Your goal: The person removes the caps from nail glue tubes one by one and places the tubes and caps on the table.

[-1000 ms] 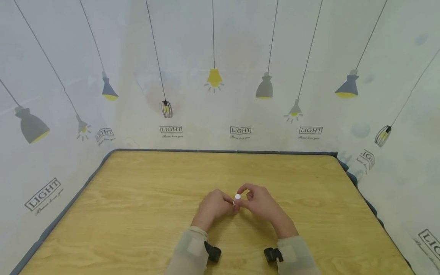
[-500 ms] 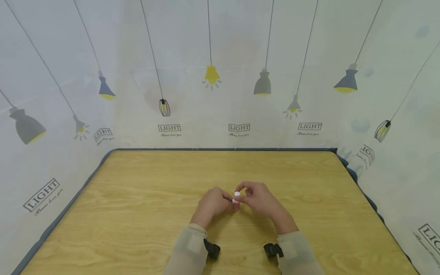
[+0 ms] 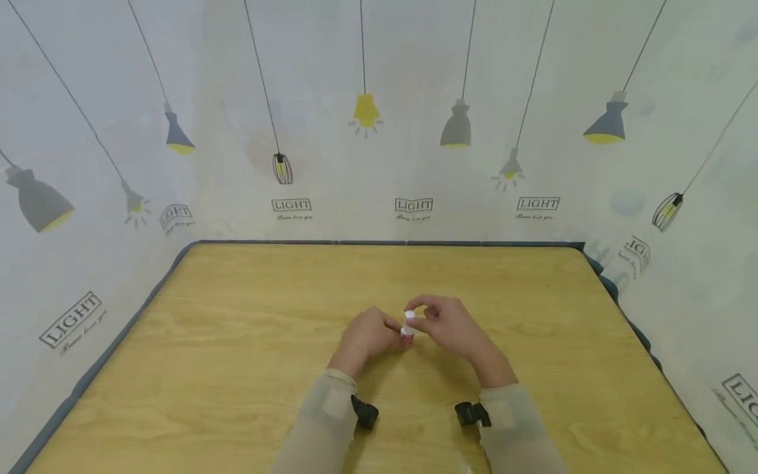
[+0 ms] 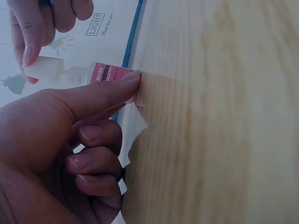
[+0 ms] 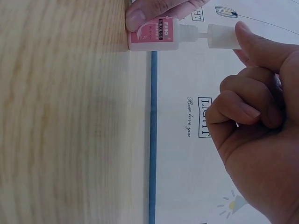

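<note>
A small nail glue bottle (image 5: 154, 37) with a pink label stands upright on the table, pinched low down between the thumb and fingers of my left hand (image 3: 368, 337). My right hand (image 3: 451, 327) pinches the white cap (image 5: 223, 36) between thumb and index finger. The cap sits just above the bottle's clear threaded neck (image 4: 77, 75), apart from it. A thin stem (image 5: 202, 35) joins the cap to the neck opening, its lower end hidden inside. The other fingers of both hands are curled in.
The hands work over a wood-grain table (image 3: 260, 368) with a dark blue edge. Pale sheets printed with lamps (image 3: 367, 112) rise behind it and on both sides. Each sleeve carries a black wrist device (image 3: 472, 414).
The white cap has risen off the bottle's neck in the right hand, while the left hand keeps its grip on the bottle. The head view has tilted slightly, shifting the scene upward.
</note>
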Demonstrator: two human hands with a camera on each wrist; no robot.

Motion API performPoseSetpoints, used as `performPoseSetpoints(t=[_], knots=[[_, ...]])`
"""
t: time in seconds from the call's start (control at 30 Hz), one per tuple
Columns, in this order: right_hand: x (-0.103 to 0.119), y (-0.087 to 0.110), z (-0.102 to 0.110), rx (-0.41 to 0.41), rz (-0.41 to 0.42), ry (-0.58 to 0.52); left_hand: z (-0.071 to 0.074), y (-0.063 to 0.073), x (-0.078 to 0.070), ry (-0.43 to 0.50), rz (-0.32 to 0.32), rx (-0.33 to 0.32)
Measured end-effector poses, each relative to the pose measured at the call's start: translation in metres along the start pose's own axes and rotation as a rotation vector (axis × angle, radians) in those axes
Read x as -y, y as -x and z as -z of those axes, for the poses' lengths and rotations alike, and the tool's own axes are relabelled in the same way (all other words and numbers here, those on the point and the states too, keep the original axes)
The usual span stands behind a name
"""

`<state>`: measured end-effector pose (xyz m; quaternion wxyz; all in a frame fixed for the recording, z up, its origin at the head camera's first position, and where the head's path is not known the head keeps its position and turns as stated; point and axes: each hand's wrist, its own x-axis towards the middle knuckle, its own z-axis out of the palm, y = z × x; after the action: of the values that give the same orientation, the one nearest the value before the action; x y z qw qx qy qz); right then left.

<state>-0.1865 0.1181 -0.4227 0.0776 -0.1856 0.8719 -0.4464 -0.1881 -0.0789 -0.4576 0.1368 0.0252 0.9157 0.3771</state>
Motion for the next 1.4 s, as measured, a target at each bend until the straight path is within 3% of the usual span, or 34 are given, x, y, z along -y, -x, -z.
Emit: performPoseSetpoints(t=[0.7,1.13,1.4], knots=[[0.011,0.006,0.015,-0.027,-0.045,-0.073,0.004,-0.003,-0.003,0.003,-0.012,0.023],[0.009,0.009,0.019,-0.055,-0.071,-0.058,0.003,0.001,-0.001,0.008,-0.003,0.023],[0.007,0.014,0.029,-0.119,-0.045,-0.042,0.002,0.002,-0.002,0.005,0.001,0.013]])
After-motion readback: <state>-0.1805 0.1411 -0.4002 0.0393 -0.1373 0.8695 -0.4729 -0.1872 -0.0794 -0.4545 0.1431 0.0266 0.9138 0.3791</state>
